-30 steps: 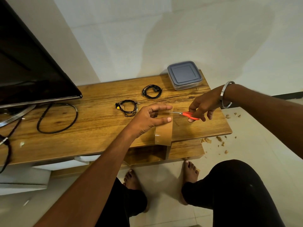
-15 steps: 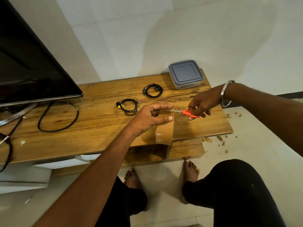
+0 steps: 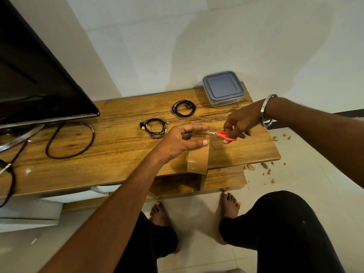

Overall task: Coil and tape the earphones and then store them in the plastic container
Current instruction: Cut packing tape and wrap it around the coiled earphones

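Observation:
Two coiled black earphones lie on the wooden table (image 3: 110, 154): one with yellow tips (image 3: 154, 128) near the middle, another (image 3: 184, 107) further back. A plastic container (image 3: 223, 87) with a grey lid, closed, stands at the back right corner. My left hand (image 3: 183, 140) pinches a strip of brown tape (image 3: 198, 160) that hangs from the fingers down over the table's front edge. My right hand (image 3: 239, 123) grips small orange-handled scissors (image 3: 224, 134), their blades at the tape just right of my left fingertips.
A black TV (image 3: 35, 79) fills the left, its stand and a black cable loop (image 3: 69, 140) on the table beside it. Brown scraps (image 3: 266, 166) litter the floor at the right. My knees and bare feet are below the table edge.
The scissors' blades have closed in on the tape near my left fingers. Both hands otherwise stay almost where they were.

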